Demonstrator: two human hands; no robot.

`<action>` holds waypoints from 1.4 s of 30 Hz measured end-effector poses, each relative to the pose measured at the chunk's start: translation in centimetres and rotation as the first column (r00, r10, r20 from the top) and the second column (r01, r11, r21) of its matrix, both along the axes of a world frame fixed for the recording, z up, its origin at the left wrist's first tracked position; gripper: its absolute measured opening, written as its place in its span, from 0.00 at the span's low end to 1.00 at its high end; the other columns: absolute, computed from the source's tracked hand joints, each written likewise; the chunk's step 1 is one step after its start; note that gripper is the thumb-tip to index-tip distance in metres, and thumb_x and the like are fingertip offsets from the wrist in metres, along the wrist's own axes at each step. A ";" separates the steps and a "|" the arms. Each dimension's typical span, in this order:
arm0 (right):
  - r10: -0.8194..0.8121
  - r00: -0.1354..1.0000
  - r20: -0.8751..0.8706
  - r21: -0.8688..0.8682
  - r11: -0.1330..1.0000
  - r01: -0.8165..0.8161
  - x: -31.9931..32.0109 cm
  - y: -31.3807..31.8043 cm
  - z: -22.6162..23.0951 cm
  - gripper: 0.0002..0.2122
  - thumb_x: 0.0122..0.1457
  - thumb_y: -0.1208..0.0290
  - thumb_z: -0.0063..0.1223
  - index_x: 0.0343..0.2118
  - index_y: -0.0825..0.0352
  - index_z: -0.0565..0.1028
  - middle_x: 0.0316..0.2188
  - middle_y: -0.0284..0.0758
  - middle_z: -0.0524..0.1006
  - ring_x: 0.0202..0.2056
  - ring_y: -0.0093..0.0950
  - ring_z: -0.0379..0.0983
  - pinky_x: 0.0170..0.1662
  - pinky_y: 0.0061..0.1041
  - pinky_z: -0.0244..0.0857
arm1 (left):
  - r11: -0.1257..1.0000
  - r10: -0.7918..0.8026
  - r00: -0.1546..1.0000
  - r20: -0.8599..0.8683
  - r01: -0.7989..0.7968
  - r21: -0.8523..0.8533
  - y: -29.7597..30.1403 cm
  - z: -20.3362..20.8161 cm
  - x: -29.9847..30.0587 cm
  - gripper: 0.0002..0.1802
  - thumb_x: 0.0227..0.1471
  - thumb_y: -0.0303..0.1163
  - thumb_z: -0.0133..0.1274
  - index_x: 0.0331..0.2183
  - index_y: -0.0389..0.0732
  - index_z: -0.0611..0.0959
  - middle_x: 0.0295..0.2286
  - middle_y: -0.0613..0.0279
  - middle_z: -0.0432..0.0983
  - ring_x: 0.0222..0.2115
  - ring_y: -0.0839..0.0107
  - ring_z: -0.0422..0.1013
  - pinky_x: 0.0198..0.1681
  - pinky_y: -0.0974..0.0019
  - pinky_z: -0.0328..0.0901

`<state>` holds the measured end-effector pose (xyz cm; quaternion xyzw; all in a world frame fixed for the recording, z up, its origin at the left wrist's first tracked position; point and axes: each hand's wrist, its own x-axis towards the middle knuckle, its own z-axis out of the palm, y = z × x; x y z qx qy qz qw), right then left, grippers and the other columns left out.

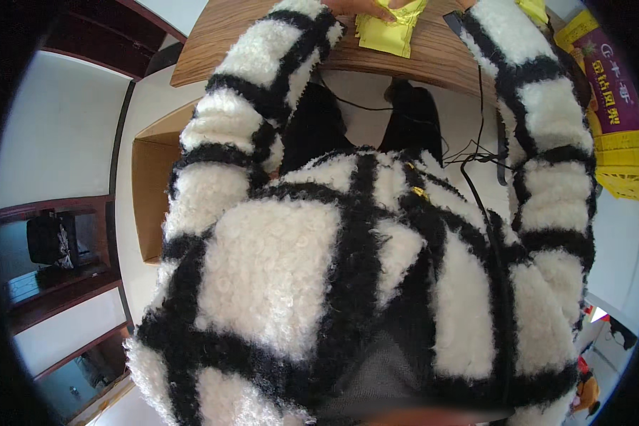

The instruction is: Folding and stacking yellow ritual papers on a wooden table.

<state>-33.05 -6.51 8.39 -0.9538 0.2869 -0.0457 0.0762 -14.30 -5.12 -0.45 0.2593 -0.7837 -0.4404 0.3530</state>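
Note:
Only a sliver of my left hand (362, 6) shows at the top edge, resting on a yellow packet (387, 32) that lies on the wooden table (220, 35); its fingers seem to grip the packet's upper end. My right sleeve (539, 92) runs up past the top edge, so my right hand is out of the picture. Another yellow packet (534, 10) peeks out beside that sleeve. My fluffy white jacket with black checks (319, 270) fills most of the view.
An open cardboard box (153, 192) stands on the floor at my left. A yellow and purple carton (614, 113) sits at the right. Black cables (476, 153) hang from the table's edge over my dark trousers (412, 117).

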 end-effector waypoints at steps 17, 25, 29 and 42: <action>0.010 0.998 -0.064 0.126 0.992 -0.002 0.8 1.0 0.5 0.24 0.38 0.58 0.70 0.37 0.69 0.79 0.32 0.45 0.80 0.33 0.37 0.76 0.35 0.36 0.68 | 0.993 0.099 0.992 0.073 -0.094 -0.067 1.8 0.4 0.4 0.55 0.29 0.27 0.74 0.60 0.38 0.63 0.52 0.58 0.68 0.54 0.66 0.62 0.58 0.62 0.59; 0.170 0.975 0.144 0.123 0.974 -0.188 -0.9 0.5 -0.1 0.25 0.36 0.57 0.71 0.36 0.69 0.79 0.33 0.46 0.80 0.34 0.39 0.76 0.37 0.36 0.68 | 0.995 0.077 0.986 0.149 -0.066 -0.075 1.0 0.3 0.4 0.55 0.29 0.28 0.74 0.59 0.38 0.64 0.52 0.59 0.69 0.54 0.66 0.63 0.57 0.62 0.59; 0.051 0.997 0.054 0.104 0.993 -0.056 0.2 0.9 -0.1 0.26 0.36 0.56 0.71 0.36 0.69 0.79 0.33 0.46 0.80 0.35 0.41 0.76 0.38 0.36 0.68 | 0.999 0.045 0.995 0.089 -0.046 0.009 1.3 0.2 0.5 0.55 0.28 0.27 0.74 0.59 0.38 0.64 0.52 0.59 0.69 0.53 0.66 0.63 0.57 0.62 0.59; 0.363 0.857 0.366 0.302 0.825 -0.478 -1.0 -0.7 -0.9 0.26 0.36 0.56 0.71 0.37 0.70 0.78 0.34 0.47 0.80 0.36 0.41 0.76 0.40 0.36 0.68 | 0.999 -0.004 1.000 -0.009 0.005 0.048 2.4 0.4 0.5 0.54 0.29 0.29 0.74 0.58 0.38 0.65 0.50 0.58 0.71 0.51 0.65 0.66 0.55 0.60 0.61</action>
